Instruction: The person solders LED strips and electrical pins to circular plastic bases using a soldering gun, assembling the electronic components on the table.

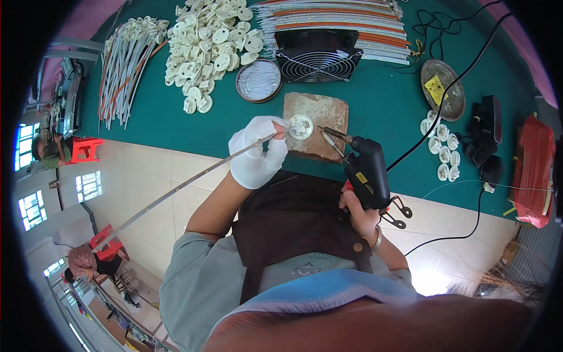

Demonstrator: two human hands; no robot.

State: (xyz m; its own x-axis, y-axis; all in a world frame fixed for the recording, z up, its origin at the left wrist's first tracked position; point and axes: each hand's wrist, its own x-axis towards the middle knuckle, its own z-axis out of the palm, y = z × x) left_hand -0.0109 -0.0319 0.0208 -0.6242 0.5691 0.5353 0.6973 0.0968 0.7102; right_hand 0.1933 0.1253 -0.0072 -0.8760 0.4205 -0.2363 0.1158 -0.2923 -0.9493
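My left hand (258,151), in a white glove with bare fingertips, pinches the end of a long thin LED strip (187,189) that slants down to the left. Its fingertips are beside a round white plastic piece (301,127) lying on a worn brick (316,105). My right hand (359,210) is wrapped round the grip of a black soldering gun (369,173) with a red trigger. The gun's tip points left over the brick, just right of the round piece and apart from it. A thin wire tube also runs from the gun toward the brick.
Behind the brick stand a black fan (316,56) and a round tin of thin white pieces (258,81). White round parts (208,50) are heaped at the back left, near bundled strips (126,70). To the right are a dish with a yellow sponge (435,90), finished-looking discs (444,144) and a black cable (434,126).
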